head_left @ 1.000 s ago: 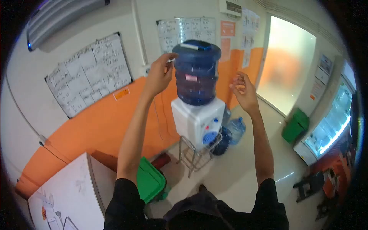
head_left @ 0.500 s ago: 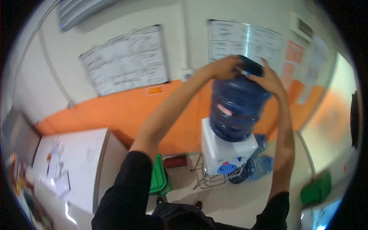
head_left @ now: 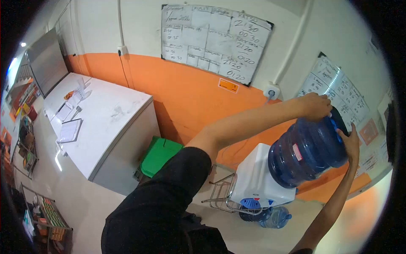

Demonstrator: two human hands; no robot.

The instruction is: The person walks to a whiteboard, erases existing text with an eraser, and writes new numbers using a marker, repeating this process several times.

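Note:
A large blue plastic water bottle stands tilted in this view on a white water dispenser. My left hand reaches over from the left, its fingers curled at the bottle's top edge. At the right side of that top is my right hand, thumb on the rim and fingers going round behind. Between the hands shows a dark round top piece with a bright blue edge. A small pink-white label is on the bottle's side.
The dispenser rests on a metal-legged stand; more water bottles lie on the floor beside it. A green lidded bin stands beside a white counter. A wall socket and whiteboard are behind.
My view has swung left, so the bottle and dispenser now appear farther right and tilted. Both hands stay at the bottle's top.

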